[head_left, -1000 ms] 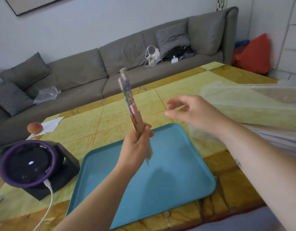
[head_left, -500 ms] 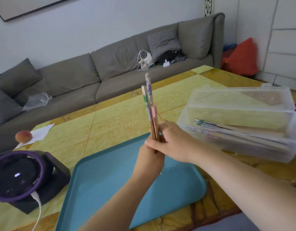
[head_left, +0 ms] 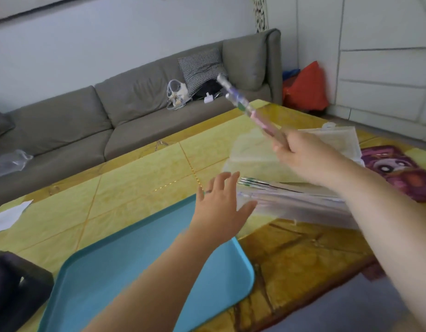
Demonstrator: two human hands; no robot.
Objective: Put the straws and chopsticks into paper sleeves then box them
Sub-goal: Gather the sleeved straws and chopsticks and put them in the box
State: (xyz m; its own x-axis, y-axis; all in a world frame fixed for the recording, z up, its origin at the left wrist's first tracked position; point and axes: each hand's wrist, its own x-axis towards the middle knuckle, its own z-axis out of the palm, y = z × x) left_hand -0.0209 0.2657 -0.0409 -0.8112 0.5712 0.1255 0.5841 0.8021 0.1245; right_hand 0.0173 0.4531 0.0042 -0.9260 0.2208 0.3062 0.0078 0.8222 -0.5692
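Fingers (head_left: 280,147) of the right hand (head_left: 297,158): curled round the lower end of the sleeved chopsticks (head_left: 240,104), which are held aloft, tilted up and to the left, above the clear box (head_left: 291,209).

Handling, as judged: light, stiff, slender. The paper sleeve may slip or crease, so the chopsticks are best gripped low, where paper covers wood.

Left hand (head_left: 219,209): fingers spread and straight, nothing held, poised over the far corner of the blue tray (head_left: 135,271), just beside the box.

Box contents: sleeved pieces (head_left: 260,184) laid lengthwise.

Surroundings: yellow table (head_left: 135,178), white paper (head_left: 8,214) at left, dark device (head_left: 13,291) at lower left, grey sofa (head_left: 111,111) behind.

Obstruction, as judged: the left hand lies near the box's near end. The lid position cannot be made out through blur.
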